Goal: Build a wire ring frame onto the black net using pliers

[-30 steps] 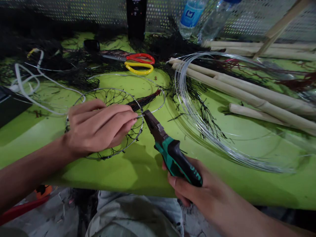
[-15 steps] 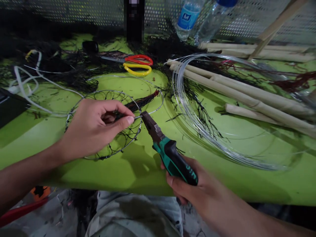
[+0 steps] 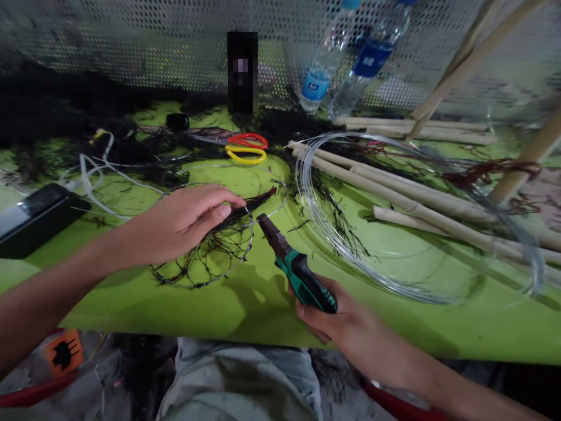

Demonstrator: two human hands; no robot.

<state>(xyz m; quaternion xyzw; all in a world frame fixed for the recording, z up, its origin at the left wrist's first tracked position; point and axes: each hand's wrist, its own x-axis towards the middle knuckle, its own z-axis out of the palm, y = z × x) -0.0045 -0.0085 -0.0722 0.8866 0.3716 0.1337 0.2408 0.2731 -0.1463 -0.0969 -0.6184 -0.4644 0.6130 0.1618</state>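
Note:
My right hand (image 3: pixel 328 307) is wrapped round green-and-black pliers (image 3: pixel 302 275). The narrow jaws of the pliers meet a thin silvery wire at the right side of a wire ring (image 3: pixel 228 273) with black netting knotted along it. My left hand (image 3: pixel 188 219) is over the ring, thumb and forefinger close together. A short wire end shows at its forefinger tip; the other fingers are hidden. Beneath and beyond this hand lies a bundle of dark strands (image 3: pixel 258 202) with a reddish tip.
Scissors (image 3: pixel 246 155) with red and yellow handles lie behind the ring. On the right are a coil of clear wire (image 3: pixel 322 216) and pale sticks (image 3: pixel 394 190). Bottles (image 3: pixel 315 88) stand by a perforated panel (image 3: pixel 175 64). A dark box (image 3: pixel 48 219) and white cord (image 3: pixel 90 184) are left.
The view has tilted up, showing more of the bottles and panel. My left fingers have shifted slightly off the spot at the plier jaws; the pliers stay at the ring's right side.

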